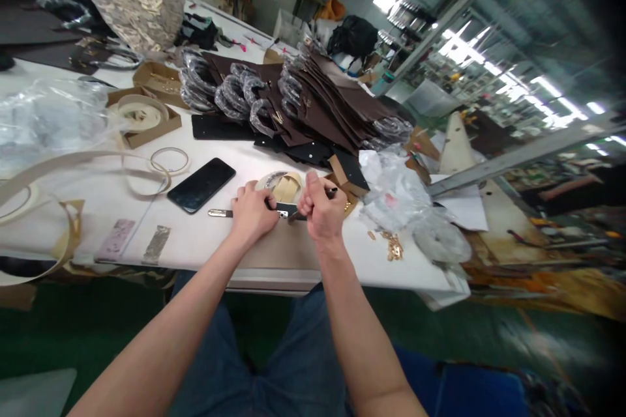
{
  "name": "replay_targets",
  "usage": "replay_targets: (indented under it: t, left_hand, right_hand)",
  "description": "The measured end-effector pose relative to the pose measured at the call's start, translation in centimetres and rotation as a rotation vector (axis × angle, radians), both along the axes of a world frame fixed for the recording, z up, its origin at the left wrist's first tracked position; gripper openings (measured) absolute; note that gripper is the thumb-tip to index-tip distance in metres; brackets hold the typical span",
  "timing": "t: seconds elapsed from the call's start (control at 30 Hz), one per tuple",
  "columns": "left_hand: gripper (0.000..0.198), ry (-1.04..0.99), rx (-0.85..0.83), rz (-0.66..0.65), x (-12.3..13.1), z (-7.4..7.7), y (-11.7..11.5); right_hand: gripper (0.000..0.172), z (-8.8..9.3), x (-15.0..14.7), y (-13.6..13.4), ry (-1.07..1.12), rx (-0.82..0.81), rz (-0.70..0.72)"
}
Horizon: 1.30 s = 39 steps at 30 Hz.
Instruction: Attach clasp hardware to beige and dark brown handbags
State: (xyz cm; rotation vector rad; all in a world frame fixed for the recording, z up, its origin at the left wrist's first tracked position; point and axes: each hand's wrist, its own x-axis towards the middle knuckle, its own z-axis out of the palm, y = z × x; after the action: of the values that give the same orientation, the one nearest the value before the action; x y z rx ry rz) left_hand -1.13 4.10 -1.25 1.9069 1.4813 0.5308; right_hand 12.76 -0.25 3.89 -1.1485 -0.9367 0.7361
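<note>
Near the table's front edge, my right hand (323, 207) is wrapped round a dark pen-like tool (332, 193), whose lower end points down to the left. My left hand (253, 212) is closed at the left end of a dark strip (292, 208), and what its fingers pinch is hard to make out. A small shiny metal piece (283, 214) sits on the strip between the hands. Beneath is a brown panel (278, 247). A metal tool (220, 213) lies beside my left hand. Behind the hands is a roll of beige tape (286, 187).
A black phone (202, 185) lies to the left. Brown panels with wrapped handles (323, 101) are stacked behind. Small gold parts (392, 246) and crumpled plastic (391, 186) are at the right. Beige strip (88, 156) loops across the left side.
</note>
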Motion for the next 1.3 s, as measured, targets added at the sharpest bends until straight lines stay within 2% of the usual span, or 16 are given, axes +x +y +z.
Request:
replay_targets:
  t: [0.13,0.53,0.67,0.77,0.83,0.93,1.13,1.3]
  left_hand:
    - [0.011,-0.005,0.006,0.001,0.0,-0.2,-0.1]
    - [0.013,-0.031,0.002,-0.019,-0.7,-0.5,0.5]
    - [0.012,-0.018,-0.021,-0.009,-0.7,-0.1,0.6]
    - [0.010,-0.011,-0.005,-0.014,-0.6,0.1,0.3]
    - [0.010,-0.008,0.006,-0.012,-0.6,0.1,0.1]
    - [0.011,0.000,0.013,-0.016,-0.5,0.0,0.2]
    - [0.012,0.093,0.005,-0.071,-0.4,0.8,1.3]
    - [0.012,0.125,0.019,-0.094,0.0,0.7,1.6]
  right_hand:
    - [0.071,-0.8,-0.5,0.4,-0.065,0.058,-0.123]
    - [0.070,-1.6,-2.4,1.2,-0.255,0.014,-0.191]
    - [0.064,-1.7,-1.9,1.1,-0.204,0.024,-0.142]
    - [0.049,-1.4,-0.7,1.2,-0.068,-0.011,-0.036]
    - [0.047,-1.1,0.1,1.4,-0.027,-0.044,0.040]
    - [0.054,-1.0,0.7,1.6,-0.051,-0.078,0.084]
    - [0.073,-2.1,-0.3,1.9,-0.095,-0.023,-0.019]
    - [0.070,-3.2,-1.4,2.1,-0.197,0.003,-0.098]
